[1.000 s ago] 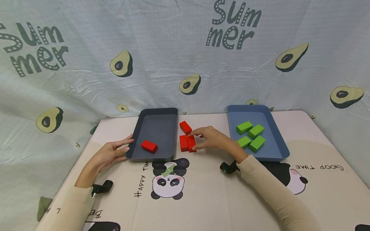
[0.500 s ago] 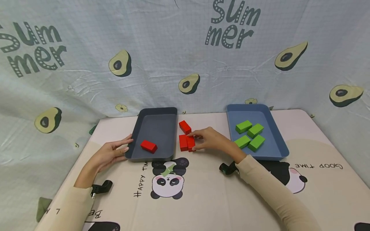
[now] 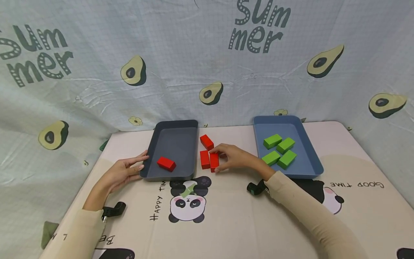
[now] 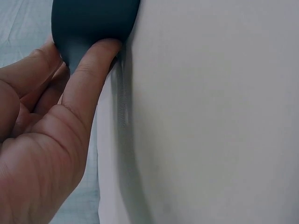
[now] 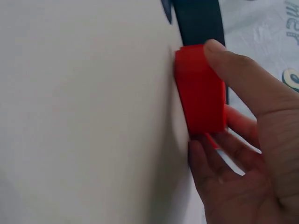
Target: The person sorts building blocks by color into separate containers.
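My left hand (image 3: 121, 173) rests against the outer left side of a dark grey tray (image 3: 174, 135). Its thumb touches the tray wall (image 4: 91, 21) in the left wrist view. One red block (image 3: 166, 164) lies inside that tray near the front. With my right hand (image 3: 235, 157) I pinch a red block (image 3: 214, 161) by its two ends, thumb in front and fingers behind. In the right wrist view the thumb overlaps a top corner of this red block (image 5: 201, 93). A second red block (image 3: 205, 159) stands just left of it. A third red block (image 3: 207, 142) lies slanted behind.
A blue tray (image 3: 284, 127) with several green blocks (image 3: 286, 159) stands at the back right, partly behind my right forearm. The printed tablecloth (image 3: 226, 223) spreads in front of both trays, and a patterned cloth wall (image 3: 174, 64) rises behind the table.
The red block in my right hand has shifted slightly right and towards me, opening a narrow gap from its neighbour. The left hand and both trays stay put.
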### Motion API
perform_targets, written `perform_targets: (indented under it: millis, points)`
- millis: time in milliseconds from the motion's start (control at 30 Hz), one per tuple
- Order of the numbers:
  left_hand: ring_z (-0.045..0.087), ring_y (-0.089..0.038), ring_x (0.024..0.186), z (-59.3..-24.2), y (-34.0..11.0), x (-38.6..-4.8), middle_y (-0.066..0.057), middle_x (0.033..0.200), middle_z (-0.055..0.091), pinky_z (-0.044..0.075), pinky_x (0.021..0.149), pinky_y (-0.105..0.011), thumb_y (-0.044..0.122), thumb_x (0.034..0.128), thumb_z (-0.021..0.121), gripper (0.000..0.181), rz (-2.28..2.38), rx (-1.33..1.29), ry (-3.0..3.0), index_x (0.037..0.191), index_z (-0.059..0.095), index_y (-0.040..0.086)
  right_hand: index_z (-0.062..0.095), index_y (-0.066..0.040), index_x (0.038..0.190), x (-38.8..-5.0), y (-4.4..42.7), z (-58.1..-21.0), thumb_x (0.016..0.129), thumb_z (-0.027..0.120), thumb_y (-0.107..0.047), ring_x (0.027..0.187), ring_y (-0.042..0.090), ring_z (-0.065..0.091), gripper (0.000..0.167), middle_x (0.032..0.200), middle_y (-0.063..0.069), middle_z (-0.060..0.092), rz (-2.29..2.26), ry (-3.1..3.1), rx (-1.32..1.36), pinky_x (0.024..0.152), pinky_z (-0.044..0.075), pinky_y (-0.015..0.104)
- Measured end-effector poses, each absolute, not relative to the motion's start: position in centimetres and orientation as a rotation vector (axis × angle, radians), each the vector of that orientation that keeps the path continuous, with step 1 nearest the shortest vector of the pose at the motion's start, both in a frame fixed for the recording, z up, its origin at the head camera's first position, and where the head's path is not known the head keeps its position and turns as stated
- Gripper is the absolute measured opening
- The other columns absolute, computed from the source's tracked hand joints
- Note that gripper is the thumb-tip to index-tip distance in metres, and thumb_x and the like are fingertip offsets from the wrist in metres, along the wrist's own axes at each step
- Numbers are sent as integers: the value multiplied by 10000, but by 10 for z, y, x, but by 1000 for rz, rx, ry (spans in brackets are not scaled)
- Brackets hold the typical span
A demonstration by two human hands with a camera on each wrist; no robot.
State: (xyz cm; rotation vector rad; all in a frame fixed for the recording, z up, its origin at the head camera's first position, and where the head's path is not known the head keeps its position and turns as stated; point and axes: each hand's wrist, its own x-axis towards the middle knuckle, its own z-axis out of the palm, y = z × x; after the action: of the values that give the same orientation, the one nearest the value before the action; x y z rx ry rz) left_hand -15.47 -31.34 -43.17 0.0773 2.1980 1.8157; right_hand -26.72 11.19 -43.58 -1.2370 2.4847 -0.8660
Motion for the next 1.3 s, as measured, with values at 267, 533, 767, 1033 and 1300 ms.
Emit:
perform_targets:
  millis: [267, 533, 767, 1033, 1300]
  points:
    - [396, -85, 1422, -431, -312, -155, -63, 1712, 55, 545, 979, -322, 59, 1044, 562, 585, 1807, 82, 2208, 1574, 321, 2, 597, -145, 1413, -268, 114, -437, 845, 836, -262, 1252, 269, 580, 628, 1404, 79, 610, -865, 2466, -1169, 1095, 471, 414]
    - [302, -214, 1484, -429, -312, -155, -53, 1713, 54, 544, 981, -323, 63, 1041, 568, 590, 1803, 65, 2214, 1575, 323, 6, 591, -150, 1411, -268, 112, -437, 820, 864, -300, 1270, 261, 570, 668, 1400, 77, 621, -841, 2482, -1183, 1106, 459, 415]
    - [300, -188, 1485, -427, -311, -154, -79, 1710, 44, 550, 967, -303, 66, 1047, 559, 590, 1806, 97, 2210, 1574, 306, -10, 646, -155, 1374, -267, 114, -436, 794, 883, -306, 1269, 258, 585, 645, 1362, 49, 657, -812, 2532, -1184, 1097, 469, 440]
    - [254, -243, 1498, -425, -310, -151, -81, 1708, 39, 553, 961, -301, 70, 1045, 565, 598, 1821, 95, 2196, 1571, 295, -27, 683, -153, 1340, -266, 118, -433, 761, 907, -355, 1186, 193, 649, 653, 1280, 1, 706, -816, 2540, -1223, 1033, 520, 383]
    - [398, -72, 1411, -426, -310, -151, -86, 1707, 55, 557, 955, -301, 67, 1040, 574, 598, 1825, 91, 2203, 1566, 307, -29, 708, -139, 1306, -258, 125, -420, 743, 918, -352, 1121, 174, 700, 638, 1243, 20, 725, -922, 2475, -1247, 995, 550, 360]
